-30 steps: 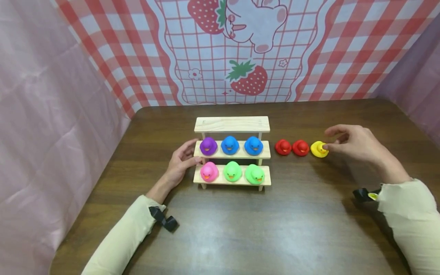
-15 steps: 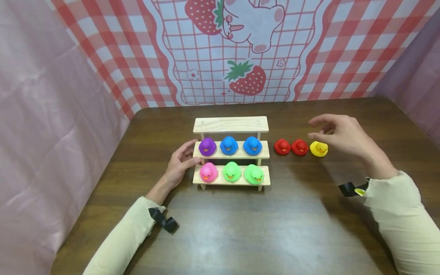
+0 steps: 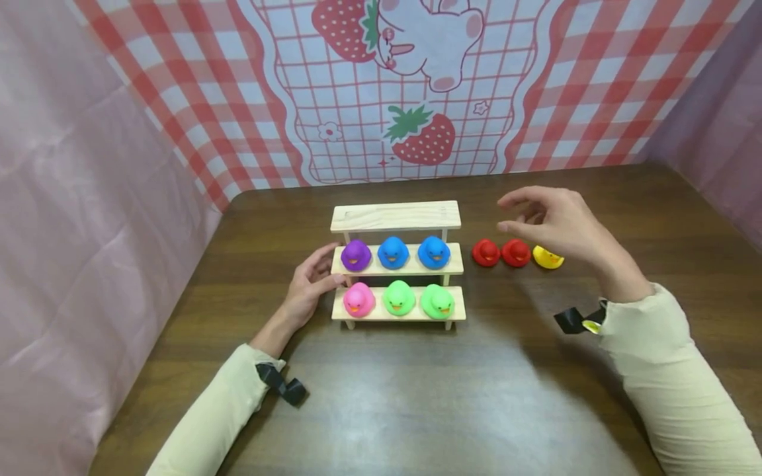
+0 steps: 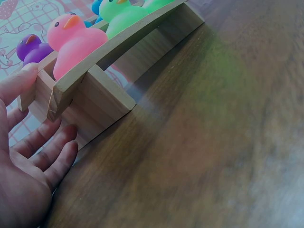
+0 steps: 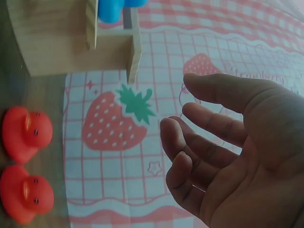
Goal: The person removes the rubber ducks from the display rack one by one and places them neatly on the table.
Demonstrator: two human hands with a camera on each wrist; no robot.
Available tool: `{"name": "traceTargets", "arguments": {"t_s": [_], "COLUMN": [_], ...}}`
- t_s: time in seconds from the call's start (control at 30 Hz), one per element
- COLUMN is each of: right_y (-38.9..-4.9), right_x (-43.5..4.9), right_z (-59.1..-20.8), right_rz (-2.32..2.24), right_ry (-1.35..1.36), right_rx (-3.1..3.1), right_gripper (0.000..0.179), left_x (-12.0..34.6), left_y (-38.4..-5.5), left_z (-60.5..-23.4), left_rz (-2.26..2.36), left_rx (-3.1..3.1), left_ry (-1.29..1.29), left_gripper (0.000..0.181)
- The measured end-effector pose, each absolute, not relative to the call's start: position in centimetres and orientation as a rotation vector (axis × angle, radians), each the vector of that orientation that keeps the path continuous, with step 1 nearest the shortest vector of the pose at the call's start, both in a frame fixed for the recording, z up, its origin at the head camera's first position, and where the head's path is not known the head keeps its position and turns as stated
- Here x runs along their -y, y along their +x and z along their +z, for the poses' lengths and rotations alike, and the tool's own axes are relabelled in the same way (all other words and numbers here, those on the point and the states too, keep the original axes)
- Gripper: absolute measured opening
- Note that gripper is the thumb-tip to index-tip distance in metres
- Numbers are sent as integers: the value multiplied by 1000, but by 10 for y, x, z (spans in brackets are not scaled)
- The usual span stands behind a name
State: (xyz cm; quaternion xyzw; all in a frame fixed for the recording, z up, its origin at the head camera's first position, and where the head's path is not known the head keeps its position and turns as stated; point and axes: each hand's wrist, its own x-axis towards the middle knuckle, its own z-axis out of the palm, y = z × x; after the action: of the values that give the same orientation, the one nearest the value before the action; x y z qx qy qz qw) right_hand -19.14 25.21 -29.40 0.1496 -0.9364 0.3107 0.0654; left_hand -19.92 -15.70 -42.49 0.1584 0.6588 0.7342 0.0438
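Note:
A three-tier wooden display stand [image 3: 397, 315] bears rubber ducks. Its middle shelf has a purple duck [image 3: 356, 256] and two blue ducks [image 3: 393, 253]. On the lowest shelf sit a pink duck [image 3: 359, 300] and two green ducks [image 3: 399, 298], while the top shelf is bare. My left hand [image 3: 311, 281] holds the stand's left end, thumb on the middle shelf's end in the left wrist view. My right hand [image 3: 553, 215], holding nothing, hovers with loosely bent fingers above and behind two red ducks [image 3: 485, 253] and partly covers a yellow duck [image 3: 548, 258].
The red and yellow ducks stand in a row on the brown wooden table [image 3: 381, 396], right of the stand. Behind the table hangs a red-and-white checked cloth [image 3: 238, 99] with strawberries. A pink curtain [image 3: 89, 198] borders the left side.
My right hand has left the yellow duck and moved left and up, toward the stand, with nothing in it. The left hand has stayed at the stand's end.

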Motion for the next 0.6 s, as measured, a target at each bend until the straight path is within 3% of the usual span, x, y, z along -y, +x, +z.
{"name": "traceTargets", "arguments": {"t_s": [0.6], "right_y": [-188], "right_x": [-209], "right_z": [-291], "right_rz": [1029], "right_ry": [573], "right_rx": [2796], "right_gripper": [36], "left_x": [157], "left_y": [-199], "left_z": [-424], "left_rz": [2245], "left_rx": [-2004], "left_ry": [492], "left_gripper": [69]}}
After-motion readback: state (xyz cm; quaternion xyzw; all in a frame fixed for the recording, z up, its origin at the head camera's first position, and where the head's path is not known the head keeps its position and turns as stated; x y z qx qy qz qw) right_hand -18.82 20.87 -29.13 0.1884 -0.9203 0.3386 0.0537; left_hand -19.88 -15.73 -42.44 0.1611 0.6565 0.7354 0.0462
